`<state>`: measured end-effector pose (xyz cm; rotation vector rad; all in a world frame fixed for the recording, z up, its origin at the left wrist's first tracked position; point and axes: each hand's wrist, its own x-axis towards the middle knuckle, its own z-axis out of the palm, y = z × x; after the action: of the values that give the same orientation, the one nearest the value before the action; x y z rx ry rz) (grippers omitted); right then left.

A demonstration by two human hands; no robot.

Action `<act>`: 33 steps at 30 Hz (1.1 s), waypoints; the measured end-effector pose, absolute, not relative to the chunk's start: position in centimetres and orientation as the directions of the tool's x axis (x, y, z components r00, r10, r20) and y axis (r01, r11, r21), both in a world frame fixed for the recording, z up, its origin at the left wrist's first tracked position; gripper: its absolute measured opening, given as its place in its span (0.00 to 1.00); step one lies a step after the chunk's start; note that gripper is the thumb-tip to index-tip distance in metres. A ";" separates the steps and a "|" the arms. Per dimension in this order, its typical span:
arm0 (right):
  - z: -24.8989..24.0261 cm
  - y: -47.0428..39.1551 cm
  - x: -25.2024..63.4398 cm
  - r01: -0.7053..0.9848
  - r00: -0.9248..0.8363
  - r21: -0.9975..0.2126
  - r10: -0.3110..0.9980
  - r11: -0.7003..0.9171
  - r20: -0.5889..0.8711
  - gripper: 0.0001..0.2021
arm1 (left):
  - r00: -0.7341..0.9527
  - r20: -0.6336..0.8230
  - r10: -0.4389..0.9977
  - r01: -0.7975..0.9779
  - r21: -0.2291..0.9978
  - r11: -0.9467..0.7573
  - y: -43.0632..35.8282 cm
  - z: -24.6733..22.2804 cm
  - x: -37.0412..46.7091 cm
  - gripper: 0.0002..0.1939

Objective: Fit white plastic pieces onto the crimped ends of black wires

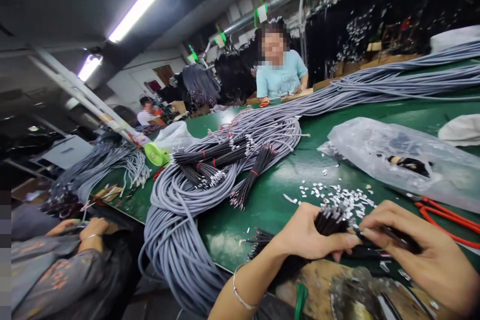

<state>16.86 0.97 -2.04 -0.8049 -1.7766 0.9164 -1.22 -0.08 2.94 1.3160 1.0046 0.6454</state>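
My left hand (305, 235) is closed round a bundle of thin black wires (330, 220) with pale tips pointing up and away. Just right of it, my right hand (423, 250) is closed, its thumb and forefinger pinched near the left thumb. A dark, slender object (403, 237) lies in the right palm; its kind cannot be made out. More black wires (260, 240) with reddish ends lie beside the left forearm. Beyond both hands, small white scraps (345, 197) are scattered over the green tabletop (240, 232).
Grey cables (180, 220) lie coiled at left and stretch far right, with tied black wire bundles (213, 160) on top. Orange-handled scissors (446, 220) and a clear plastic bag (397, 155) are right. A worn board (315, 280) is near me. Co-workers sit opposite (281, 75) and left (63, 270).
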 end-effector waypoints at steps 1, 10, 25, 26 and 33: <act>-2.4 1.0 16.9 0.144 -0.333 -0.869 0.850 0.473 0.408 0.04 | 0.445 -0.224 0.867 0.156 0.973 0.171 -0.2 2.6 -1.2 0.20; -3.5 0.4 16.1 0.333 -0.245 -0.834 0.894 0.440 0.374 0.04 | 0.183 -0.144 0.973 0.272 0.958 0.091 0.1 -0.5 -0.8 0.12; -4.0 0.4 16.0 0.597 -0.290 -0.645 0.878 0.477 0.382 0.23 | 0.083 -0.070 0.994 0.531 0.848 0.015 1.4 -0.7 -1.3 0.14; -4.0 0.6 16.1 0.643 -0.309 -0.607 0.883 0.467 0.353 0.22 | 0.062 -0.076 0.995 0.540 0.841 0.031 1.6 -0.7 -1.3 0.15; -2.6 1.0 15.8 0.775 -0.367 -0.471 0.907 0.421 0.207 0.16 | 0.163 -0.176 0.971 0.417 0.904 0.094 2.1 0.0 -1.7 0.15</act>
<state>15.78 0.98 -2.65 -1.4292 -2.2471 0.4108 -1.72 2.14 0.03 1.4824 1.4107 0.7296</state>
